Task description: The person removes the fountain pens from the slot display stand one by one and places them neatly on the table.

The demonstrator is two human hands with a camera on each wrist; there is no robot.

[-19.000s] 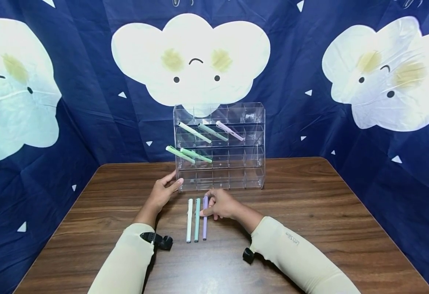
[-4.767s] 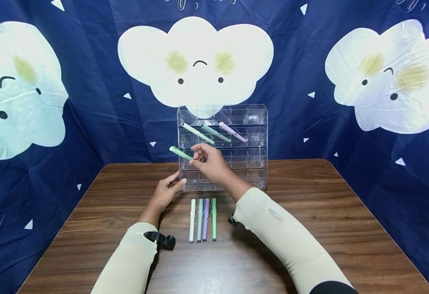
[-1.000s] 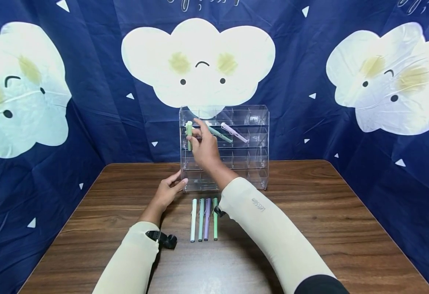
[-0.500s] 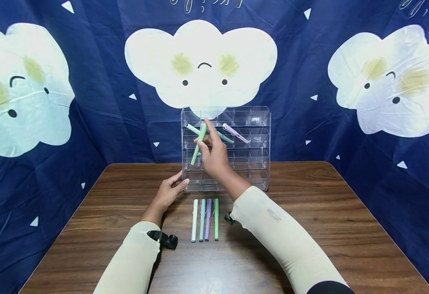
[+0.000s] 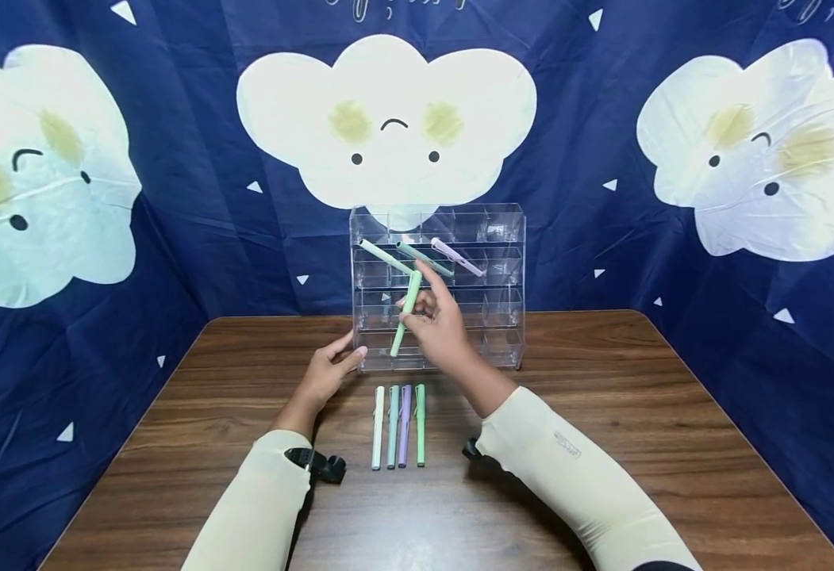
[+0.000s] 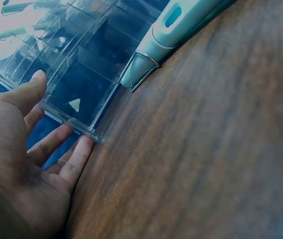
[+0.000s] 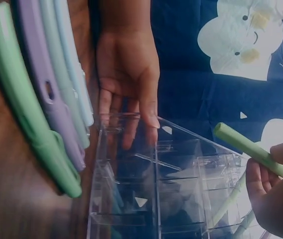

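My right hand (image 5: 441, 321) pinches a light green pen (image 5: 406, 313) between thumb and fingers, its index finger lying near the upper end. The pen tilts in front of the clear tiered rack (image 5: 502, 309), above the table. At the rack's lower left corner, my left hand (image 5: 327, 371) rests with fingers fairly straight against the side and thumb at the front. Below the rack lie a white pen (image 5: 378, 428), a teal pen (image 5: 393, 428), a purple pen (image 5: 405, 428) and a green pen (image 5: 420, 428), side by side.
Across an upper tier of the rack lean a pale mint pen (image 5: 381, 254), a grey-green pen (image 5: 417, 254) and a lilac pen (image 5: 457, 257). The wooden table (image 5: 602, 396) meets a dark blue cloud-printed curtain (image 5: 574, 238) behind and at both sides.
Both green pens have left the rack's left side: one lies beside the purple pen, the other is in my right hand, which has lowered toward the table. My left hand stays at the corner.
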